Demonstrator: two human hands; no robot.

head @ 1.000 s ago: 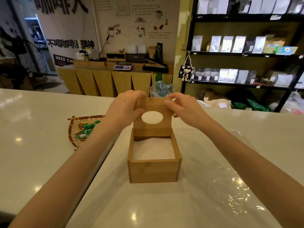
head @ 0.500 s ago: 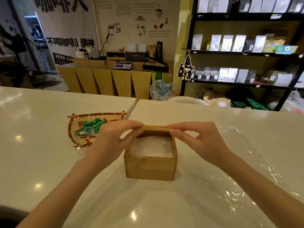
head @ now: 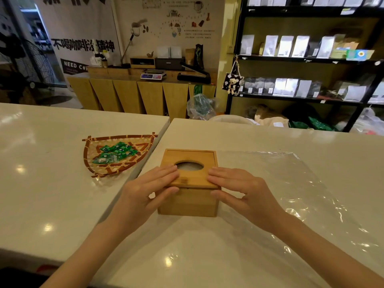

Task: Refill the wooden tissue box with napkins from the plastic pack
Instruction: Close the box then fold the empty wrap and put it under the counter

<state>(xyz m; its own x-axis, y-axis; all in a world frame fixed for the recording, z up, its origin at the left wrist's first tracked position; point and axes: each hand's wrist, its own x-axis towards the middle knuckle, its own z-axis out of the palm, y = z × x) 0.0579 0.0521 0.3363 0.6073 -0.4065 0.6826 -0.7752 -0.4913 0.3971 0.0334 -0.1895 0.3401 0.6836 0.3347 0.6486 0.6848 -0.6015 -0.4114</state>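
The square wooden tissue box (head: 188, 201) sits on the glossy white desk (head: 187, 256). Its flat lid (head: 193, 176), cut with an oval hole, lies on top. The left hand (head: 145, 194) and right hand (head: 241, 191) press the lid's near corners, each grip wide, fingers straight. Crinkled clear plastic (head: 301, 194) spreads right of the box; a woven basket (head: 116, 155) of green sweets lies left.

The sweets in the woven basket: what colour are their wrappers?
Green, seen in the head view: the sweets lie in the woven basket.
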